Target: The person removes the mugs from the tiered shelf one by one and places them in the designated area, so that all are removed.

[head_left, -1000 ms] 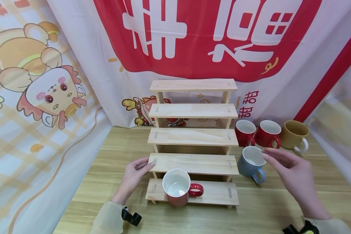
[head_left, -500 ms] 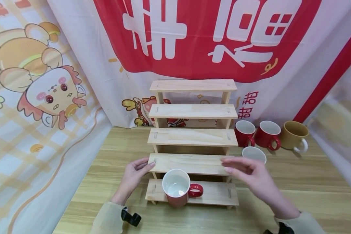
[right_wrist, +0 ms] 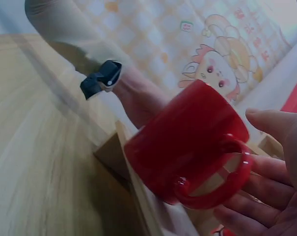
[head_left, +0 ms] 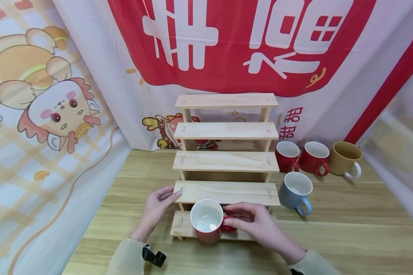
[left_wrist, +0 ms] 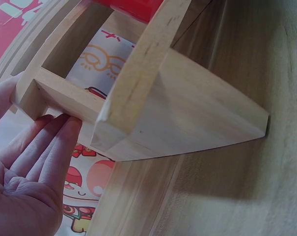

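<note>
A five-step wooden display rack (head_left: 223, 192) stands on the table. My left hand (head_left: 155, 208) pinches the left end of its second step from the front, thumb on top; in the left wrist view the fingers of that hand (left_wrist: 40, 172) lie against the wood's underside. On the lowest step sits a red mug (head_left: 208, 235) with a white inside, upright, its handle pointing right. My right hand (head_left: 258, 224) is at the handle, partly covering it. From the right wrist the fingers look extended behind the mug handle (right_wrist: 236, 182), and the thumb stands away from it.
Right of the rack stand a light blue mug (head_left: 290, 195), two red mugs (head_left: 285, 161) (head_left: 311, 162) and a mustard mug (head_left: 340, 162) with a white handle. A printed cloth (head_left: 151, 88) hangs behind, another at left. Wooden tabletop (head_left: 330, 236) extends at the front right.
My right hand has moved left and down from beside the blue mug, across the second step, to the red mug's handle. The left hand and the mugs have stayed in place.
</note>
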`<state>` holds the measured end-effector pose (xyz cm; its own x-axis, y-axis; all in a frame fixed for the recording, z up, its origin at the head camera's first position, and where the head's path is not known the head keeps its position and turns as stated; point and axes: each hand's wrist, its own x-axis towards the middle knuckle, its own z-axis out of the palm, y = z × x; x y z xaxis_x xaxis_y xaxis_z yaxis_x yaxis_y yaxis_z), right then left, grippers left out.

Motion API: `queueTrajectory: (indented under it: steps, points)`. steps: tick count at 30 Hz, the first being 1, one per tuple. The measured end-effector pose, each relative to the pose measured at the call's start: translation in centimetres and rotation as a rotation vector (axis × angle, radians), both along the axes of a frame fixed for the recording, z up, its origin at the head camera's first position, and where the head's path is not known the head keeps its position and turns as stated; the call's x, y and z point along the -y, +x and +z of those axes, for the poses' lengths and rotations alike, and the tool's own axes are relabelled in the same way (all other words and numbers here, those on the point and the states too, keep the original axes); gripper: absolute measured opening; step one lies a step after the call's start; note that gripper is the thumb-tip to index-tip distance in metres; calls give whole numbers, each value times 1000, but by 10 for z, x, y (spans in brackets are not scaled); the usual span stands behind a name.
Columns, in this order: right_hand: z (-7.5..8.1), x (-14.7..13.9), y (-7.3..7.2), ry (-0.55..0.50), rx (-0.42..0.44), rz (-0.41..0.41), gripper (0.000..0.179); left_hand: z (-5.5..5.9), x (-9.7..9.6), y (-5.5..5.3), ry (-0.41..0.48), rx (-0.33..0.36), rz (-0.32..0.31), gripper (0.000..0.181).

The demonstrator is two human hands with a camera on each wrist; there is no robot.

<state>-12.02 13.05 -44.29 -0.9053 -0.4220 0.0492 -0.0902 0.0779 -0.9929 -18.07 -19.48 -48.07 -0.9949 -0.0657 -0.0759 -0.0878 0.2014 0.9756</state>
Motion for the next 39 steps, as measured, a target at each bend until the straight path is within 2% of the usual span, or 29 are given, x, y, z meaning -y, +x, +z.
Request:
queueTrajectory:
  steps: [5,13,32,39]
  points:
    - [-7,10,1,5,-32,-6,34,0,0,0,-4,-3,1,58]
    - [-8,10,3,44,-4,-60,26,-1,1,1,-14,-27,0,55]
    - [-11,8,8,97,-52,-84,19,1,0,2,10,-12,2,56]
    - [-11,5,9,122,-25,-88,22,-1,0,2,25,-13,5,56]
